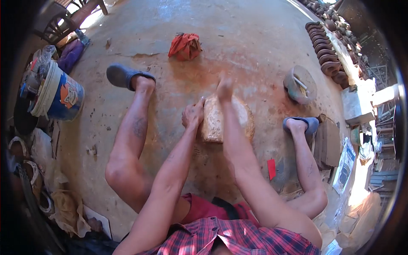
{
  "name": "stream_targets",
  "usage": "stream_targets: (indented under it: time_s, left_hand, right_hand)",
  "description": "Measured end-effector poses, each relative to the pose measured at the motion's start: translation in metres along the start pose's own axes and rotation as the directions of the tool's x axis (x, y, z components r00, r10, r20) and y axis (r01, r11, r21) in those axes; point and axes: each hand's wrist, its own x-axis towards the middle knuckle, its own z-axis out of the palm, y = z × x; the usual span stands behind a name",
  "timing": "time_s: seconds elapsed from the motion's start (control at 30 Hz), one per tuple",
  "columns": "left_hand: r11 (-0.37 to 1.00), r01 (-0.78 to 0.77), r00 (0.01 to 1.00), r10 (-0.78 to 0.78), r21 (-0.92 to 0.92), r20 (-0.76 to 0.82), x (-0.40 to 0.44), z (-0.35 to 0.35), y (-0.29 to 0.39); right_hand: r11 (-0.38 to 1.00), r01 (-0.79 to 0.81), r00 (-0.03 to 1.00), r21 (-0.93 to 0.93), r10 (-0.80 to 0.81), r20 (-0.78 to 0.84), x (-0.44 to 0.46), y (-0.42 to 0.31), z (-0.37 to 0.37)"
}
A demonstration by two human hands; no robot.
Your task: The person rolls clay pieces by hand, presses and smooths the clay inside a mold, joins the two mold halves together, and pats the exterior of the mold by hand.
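A tan, rough-edged block (213, 125) with a rounded right side and a whitish patch on its upper face lies on the floor between my legs. My left hand (193, 113) grips its left edge, fingers bent against the side. Over the block's far edge is my right hand (225, 90), smeared by motion; its fingers cannot be made out, and its forearm crosses the block. Reddish smears mark the floor beyond. Farther out sits a bundle in red plastic or cloth (185, 46). To the right stands a round bowl (299, 85) with a pale stick in it.
A blue-and-white bucket (66, 95) full of items stands at left. Curved brown clay pieces (325, 53) are stacked in a row at far right. Near my right foot are a brown block (327, 142) and a small red scrap (271, 169). Bags and sandals line the left edge.
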Motion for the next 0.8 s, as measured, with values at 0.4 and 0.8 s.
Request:
stream_targets:
  time_s: [0.4, 0.8]
  left_hand:
    - [0.987, -0.117, 0.993, 0.113, -0.114, -0.042, 0.004, 0.019, -0.025]
    - [0.915, 0.078, 0.99, -0.118, -0.395, -0.08, -0.033, 0.054, -0.016]
  right_hand:
    - [0.866, -0.227, 0.943, -0.445, 0.082, -0.321, -0.124, -0.026, -0.184]
    - [0.917, -0.385, 0.922, 0.105, 0.387, 0.004, -0.127, 0.011, -0.239]
